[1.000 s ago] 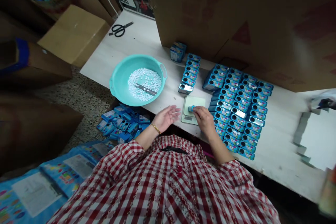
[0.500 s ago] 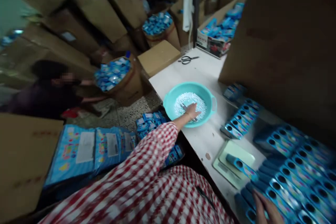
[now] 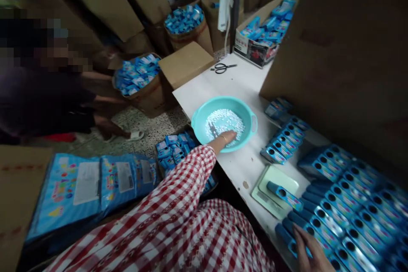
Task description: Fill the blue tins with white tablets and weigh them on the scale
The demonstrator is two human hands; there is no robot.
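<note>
My left hand (image 3: 227, 137) is down in a turquoise basin (image 3: 199, 117), its fingers drawn together among small white pellets (image 3: 225, 117). The pellets and the hand itself hide whatever is between the fingers. A dark grey tool (image 3: 213, 128) lies in the pellets to the left of that hand. At the lower right, my right hand (image 3: 307, 248) has its fingers apart over the near rows of blue boxes with round dark holes (image 3: 331, 195); its lower part is cut off by the frame. A single blue box (image 3: 285, 195) rests on a pale green scale (image 3: 266, 197).
Scissors (image 3: 223, 68) lie at the table's far end, near a carton of blue packs (image 3: 251, 49). A tall cardboard sheet (image 3: 318, 51) stands along the right. Left of the table are filled cartons (image 3: 153, 97), blue bags (image 3: 76, 191) and a crouching person (image 3: 41, 93).
My left hand's spread fingers have drawn together and sunk into the pellets. My right hand has come further into view over the boxes. The view has shifted; the other person appears nearer.
</note>
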